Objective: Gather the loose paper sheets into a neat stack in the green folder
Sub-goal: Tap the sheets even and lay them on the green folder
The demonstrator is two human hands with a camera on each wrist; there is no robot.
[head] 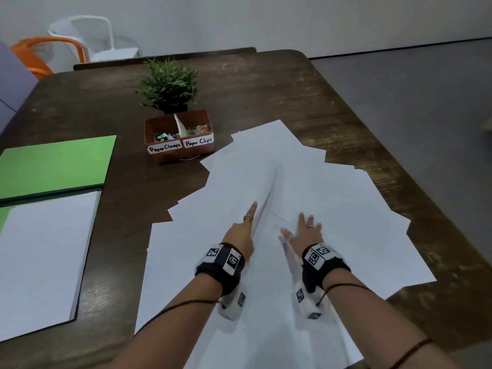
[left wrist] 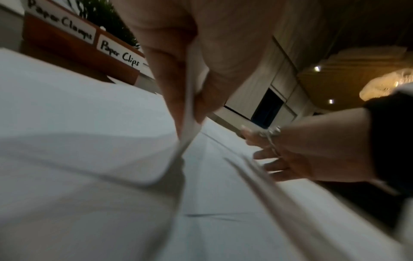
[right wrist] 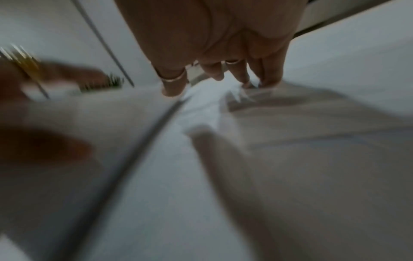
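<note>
Several loose white sheets [head: 332,209] lie fanned over the middle and right of the dark table. My left hand [head: 246,225] pinches the raised edge of one sheet [head: 218,209]; in the left wrist view, the thumb and fingers of that hand [left wrist: 192,106] clamp this edge, and the sheet [left wrist: 89,141] bows up. My right hand [head: 303,230] lies flat on the sheets just to the right, fingers spread; its fingertips [right wrist: 212,76] touch paper. The green folder [head: 56,163] lies open at the left with a neat white stack [head: 45,257] in its near half.
A brown box [head: 179,139] labelled Paper Clamps and Paper Clips stands behind the sheets, with a small potted plant [head: 169,83] behind it. Bare table [head: 119,209] separates folder and sheets. The table's right edge is near the sheets. Orange [head: 40,51] and white [head: 90,35] chairs stand beyond.
</note>
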